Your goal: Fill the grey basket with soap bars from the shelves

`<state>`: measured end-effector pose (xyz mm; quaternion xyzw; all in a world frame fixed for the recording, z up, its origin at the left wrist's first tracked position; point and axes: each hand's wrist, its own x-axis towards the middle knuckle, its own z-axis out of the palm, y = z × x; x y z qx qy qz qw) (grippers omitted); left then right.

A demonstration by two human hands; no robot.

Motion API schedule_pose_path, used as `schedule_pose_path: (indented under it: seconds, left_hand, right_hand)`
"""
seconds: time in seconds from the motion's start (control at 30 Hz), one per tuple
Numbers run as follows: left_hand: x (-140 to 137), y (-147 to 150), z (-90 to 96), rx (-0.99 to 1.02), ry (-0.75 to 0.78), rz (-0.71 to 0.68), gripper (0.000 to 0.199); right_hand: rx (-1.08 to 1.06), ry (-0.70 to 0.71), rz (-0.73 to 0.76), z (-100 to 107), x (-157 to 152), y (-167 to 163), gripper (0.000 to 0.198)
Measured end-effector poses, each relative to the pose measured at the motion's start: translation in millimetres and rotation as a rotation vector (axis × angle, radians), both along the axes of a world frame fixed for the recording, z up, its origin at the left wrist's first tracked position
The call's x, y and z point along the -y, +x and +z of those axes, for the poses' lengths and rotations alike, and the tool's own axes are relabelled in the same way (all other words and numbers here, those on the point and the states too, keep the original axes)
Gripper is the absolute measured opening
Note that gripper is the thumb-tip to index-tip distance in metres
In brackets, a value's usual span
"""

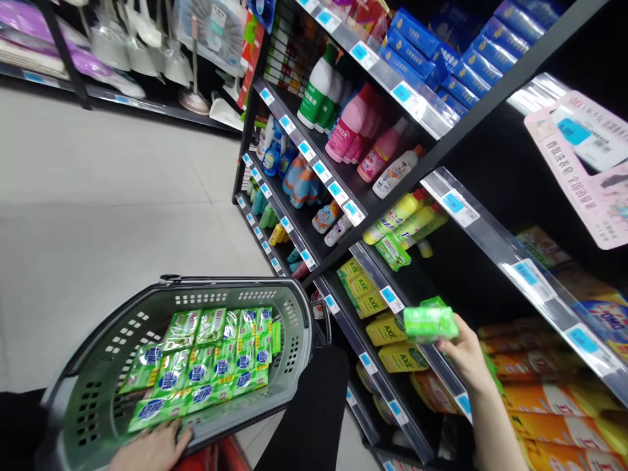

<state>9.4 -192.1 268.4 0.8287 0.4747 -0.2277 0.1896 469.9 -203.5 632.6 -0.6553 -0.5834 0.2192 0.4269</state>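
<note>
My right hand [466, 356] reaches out by the shelf, its fingers and thumb closed on a green wrapped soap pack [428, 323]. Down at the lower left, my left hand [152, 450] grips the near rim of a grey-green plastic shopping basket [66, 409], its fingers lying over the edge. Inside the basket, several green soap packs [197, 374] with blue round logos lie in rows. Another green pack [392, 252] lies on the shelf beyond my right hand, near yellow bottles [392, 219].
Price-tagged black shelves rise on the right, holding yellow AXE bottles [405, 358], orange packs [554, 396], pink bottles [348, 124] and blue boxes [415, 39]. A pink hanging card [564, 170] juts out at upper right. Tiled floor [112, 176] stretches left toward dustpans [110, 46].
</note>
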Motion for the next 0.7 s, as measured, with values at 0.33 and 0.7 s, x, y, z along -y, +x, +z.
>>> schedule_pose_path:
  seconds: [0.33, 0.7]
  left_hand:
    - [-1, 4, 18.1, -0.011, -0.014, 0.001, 0.069]
    - [3, 1, 7.5, 0.039, -0.003, 0.033, 0.064]
  right_hand:
    - [-0.538, -0.038, 0.401, -18, 27, -101, 0.016]
    - [-1.533, -0.565, 0.792, -90, 39, -134, 0.040]
